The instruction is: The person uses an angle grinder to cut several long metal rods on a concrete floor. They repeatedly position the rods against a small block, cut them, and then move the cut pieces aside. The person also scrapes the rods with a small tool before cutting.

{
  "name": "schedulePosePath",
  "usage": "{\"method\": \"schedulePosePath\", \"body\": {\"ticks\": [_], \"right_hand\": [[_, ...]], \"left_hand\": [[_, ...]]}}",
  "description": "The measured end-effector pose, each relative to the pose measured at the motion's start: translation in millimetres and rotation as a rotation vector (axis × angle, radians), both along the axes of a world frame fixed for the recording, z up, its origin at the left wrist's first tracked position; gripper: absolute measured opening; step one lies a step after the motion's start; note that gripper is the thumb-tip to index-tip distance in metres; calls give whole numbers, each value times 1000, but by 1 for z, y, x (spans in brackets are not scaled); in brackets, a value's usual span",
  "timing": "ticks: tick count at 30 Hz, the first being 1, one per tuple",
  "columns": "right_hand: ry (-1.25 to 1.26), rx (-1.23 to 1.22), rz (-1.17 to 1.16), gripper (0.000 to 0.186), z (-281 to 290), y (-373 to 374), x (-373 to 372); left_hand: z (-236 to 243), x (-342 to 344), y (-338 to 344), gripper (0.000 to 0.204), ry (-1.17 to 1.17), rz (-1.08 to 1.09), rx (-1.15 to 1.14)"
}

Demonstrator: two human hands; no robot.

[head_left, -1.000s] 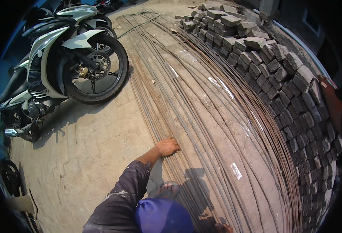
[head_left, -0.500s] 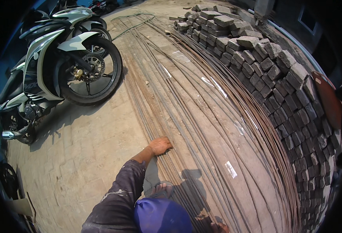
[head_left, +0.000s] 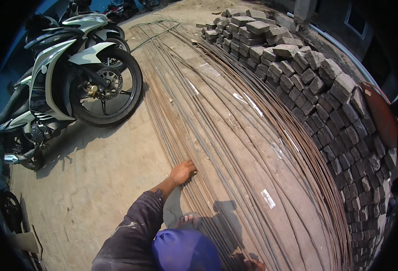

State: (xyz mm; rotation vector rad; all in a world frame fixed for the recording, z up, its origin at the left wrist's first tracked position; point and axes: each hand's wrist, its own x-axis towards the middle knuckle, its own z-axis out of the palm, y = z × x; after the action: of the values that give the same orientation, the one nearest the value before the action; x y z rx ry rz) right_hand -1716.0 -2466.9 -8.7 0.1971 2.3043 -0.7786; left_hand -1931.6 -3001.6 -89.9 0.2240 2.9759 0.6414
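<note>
Gripping rods [head_left: 199, 201] evenly is advised, left hand [head_left: 183, 172] being curled over them at seven o'clock, right hand [head_left: 254, 265] at five, grip unclear.

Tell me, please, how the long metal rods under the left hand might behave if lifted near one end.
The rods would probably sag and spring, being very thin for their length. They may shift against one another, since they lie side by side with no tie visible near the left hand. Their brownish, rusty-looking surface likely feels rough rather than slippery.
</note>
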Motion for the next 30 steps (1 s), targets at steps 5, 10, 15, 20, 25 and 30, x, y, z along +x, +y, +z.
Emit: {"method": "schedulePosePath", "body": {"ticks": [5, 10, 15, 20, 25, 30], "right_hand": [[7, -3, 4, 63, 5, -4, 3], [44, -17, -10, 68, -14, 15, 8], [356, 51, 197, 59, -52, 23, 5], [-6, 182, 73, 64, -48, 17, 3], [-97, 167, -190, 46, -40, 3, 12], [-32, 170, -130, 42, -67, -6, 24]], "left_hand": [[-18, 1, 2, 68, 74, 455, 325], [-26, -38, 30, 86, -104, 551, 282], [-19, -42, 43, 84, -177, 548, 125], [-52, -40, 40, 80, -52, 557, 53], [-96, -58, 14, 73, -26, 460, -129], [-107, -59, -14, 69, 286, 460, -389]]}}
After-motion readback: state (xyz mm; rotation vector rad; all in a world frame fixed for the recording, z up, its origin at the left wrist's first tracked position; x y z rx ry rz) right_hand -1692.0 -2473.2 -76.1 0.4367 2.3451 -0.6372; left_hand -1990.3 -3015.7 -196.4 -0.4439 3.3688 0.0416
